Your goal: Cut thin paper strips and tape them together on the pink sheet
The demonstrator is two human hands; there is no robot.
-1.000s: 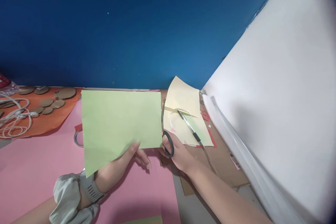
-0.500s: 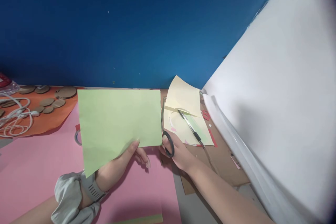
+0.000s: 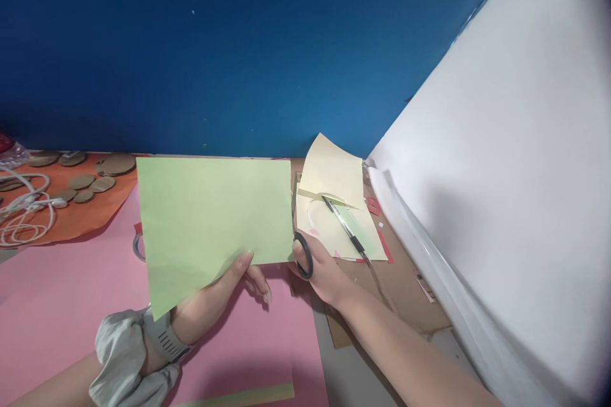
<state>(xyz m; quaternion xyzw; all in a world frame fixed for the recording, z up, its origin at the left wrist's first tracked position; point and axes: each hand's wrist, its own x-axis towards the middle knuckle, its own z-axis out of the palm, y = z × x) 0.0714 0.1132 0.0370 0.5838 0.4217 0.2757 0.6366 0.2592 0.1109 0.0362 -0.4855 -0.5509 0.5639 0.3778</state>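
My left hand [image 3: 217, 299] pinches the lower edge of a light green sheet of paper [image 3: 210, 219] and holds it up above the pink sheet [image 3: 57, 305] on the table. My right hand [image 3: 322, 273] grips black-handled scissors [image 3: 301, 248], thumb through the loop. The blades point up along the green paper's right edge and are mostly hidden behind it. A grey watch and a grey scrunchie [image 3: 121, 356] sit on my left wrist.
Cream paper [image 3: 334, 203] with a pen [image 3: 346, 232] on it lies right of the scissors, on brown cardboard. An orange sheet [image 3: 71, 203] with cardboard discs and a white cable [image 3: 23, 216] lies at the left. A large white sheet [image 3: 501, 172] slants up at the right. A blue wall stands behind.
The green paper has shifted slightly left and up in view. Both hands keep the same grips, and the scissors stay at the paper's right edge.
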